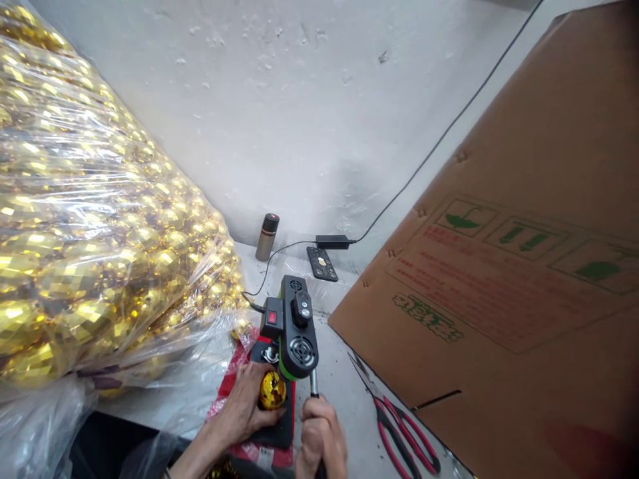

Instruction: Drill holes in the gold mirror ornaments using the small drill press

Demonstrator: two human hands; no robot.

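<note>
A small gold faceted ball (272, 391) sits in my left hand (245, 403), with fingers and thumb curved around it. It is close beside the lower end of a black bench machine (300, 326) with two round vents, green edging and a red switch (272, 317). My right hand (322, 436) is wrapped around the dark grip of a metal lever (313, 383) at the machine's near end. Under the machine lies a black base (279, 429) on red plastic sheeting (233, 372). Where the ball touches the machine is hidden.
A large clear bag of gold faceted balls (124, 233) fills the left side. Red-handled scissors (399, 426) lie beside a big cardboard box (499, 253) at right. Near the wall are a bottle (267, 237), a phone (322, 264) and a power adapter (333, 242) with its cable.
</note>
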